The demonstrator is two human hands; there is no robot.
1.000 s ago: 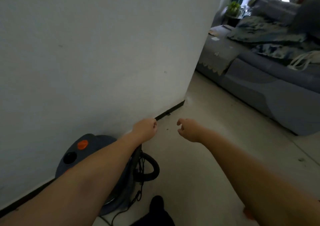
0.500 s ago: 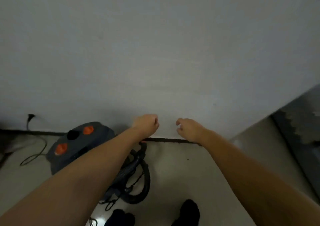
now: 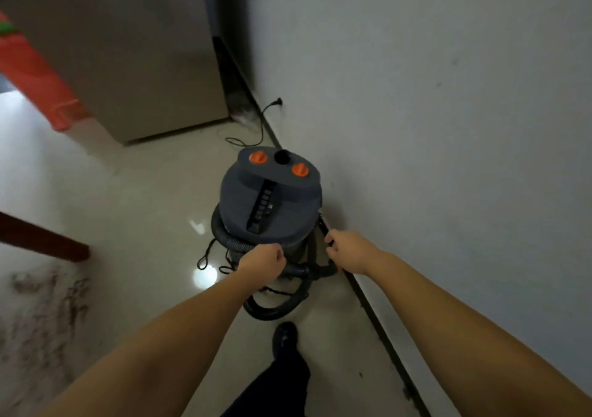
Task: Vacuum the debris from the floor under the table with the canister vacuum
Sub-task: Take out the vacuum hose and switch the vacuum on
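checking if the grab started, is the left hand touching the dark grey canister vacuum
Cannot tell. In the head view the left hand, fingers curled, overlaps the near rim of the dark grey canister vacuum and its black ribbed hose, hiding any contact.

Canister vacuum [image 3: 270, 202] tight against wall [image 3: 448, 128], hose [image 3: 275, 307] coiled before it; I see open floor [image 3: 134, 208] left; cabinet [image 3: 128, 64] behind.

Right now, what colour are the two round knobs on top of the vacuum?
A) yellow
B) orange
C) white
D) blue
B: the canister vacuum has a dark grey lid with two orange knobs, one on each side of a round black hole.
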